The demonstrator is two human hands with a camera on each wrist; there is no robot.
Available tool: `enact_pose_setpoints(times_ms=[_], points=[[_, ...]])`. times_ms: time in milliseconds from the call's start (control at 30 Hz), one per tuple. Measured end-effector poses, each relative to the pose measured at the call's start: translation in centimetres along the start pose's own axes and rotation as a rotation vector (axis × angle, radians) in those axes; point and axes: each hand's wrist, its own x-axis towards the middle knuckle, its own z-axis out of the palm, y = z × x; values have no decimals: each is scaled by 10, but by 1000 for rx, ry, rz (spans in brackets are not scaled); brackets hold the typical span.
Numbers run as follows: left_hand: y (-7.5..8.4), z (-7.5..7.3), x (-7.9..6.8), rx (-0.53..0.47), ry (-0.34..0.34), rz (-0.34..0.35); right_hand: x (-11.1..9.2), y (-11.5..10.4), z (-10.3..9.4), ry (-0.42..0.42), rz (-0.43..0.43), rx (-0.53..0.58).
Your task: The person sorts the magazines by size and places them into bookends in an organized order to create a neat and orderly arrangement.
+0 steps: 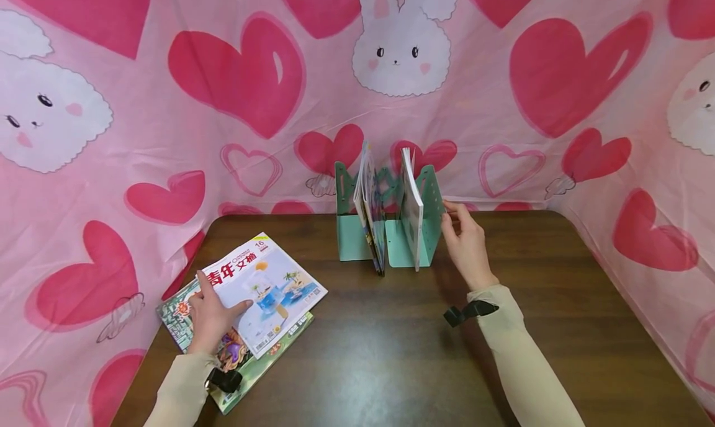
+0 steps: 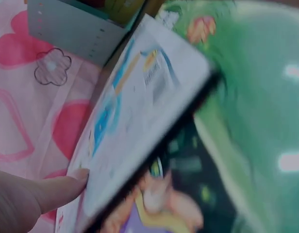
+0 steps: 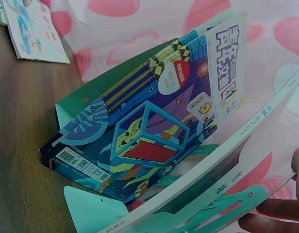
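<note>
My left hand (image 1: 212,315) holds a white magazine (image 1: 285,309) at its left side, thumb on the cover. In the left wrist view this magazine tilts up over a larger green magazine (image 1: 254,365) with cartoon art. The right hand (image 1: 466,244) grips the outer edge of the right panel of a mint-green expandable bookend (image 1: 431,219), fingers curled round it. Inside the bookend, colourful magazines (image 3: 140,131) lean by the left panel. A white-spined book (image 1: 414,222) stands upright near the right panel.
The bookend stands at the back of a dark wooden table (image 1: 357,346). A pink cloth (image 1: 329,54) with hearts and rabbits hangs behind the table and along both sides. A black strap camera (image 1: 469,312) sits on the right wrist, another (image 1: 224,379) on the left.
</note>
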Motion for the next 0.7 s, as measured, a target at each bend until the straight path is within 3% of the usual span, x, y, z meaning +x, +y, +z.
enact_pose_setpoints(times_ms=[233, 433, 533, 700], points=[[-6, -4, 5, -125, -17, 11, 0, -1, -1, -5, -8, -16], [-10, -7, 6, -230, -102, -50, 0, -2, -1, -14, -12, -21], [-8, -10, 7, -246, -136, -41, 0, -1, -1, -13, -12, -23], [-1, -15, 11, -471, -225, -81, 1, 0, -1, -10, -8, -21]])
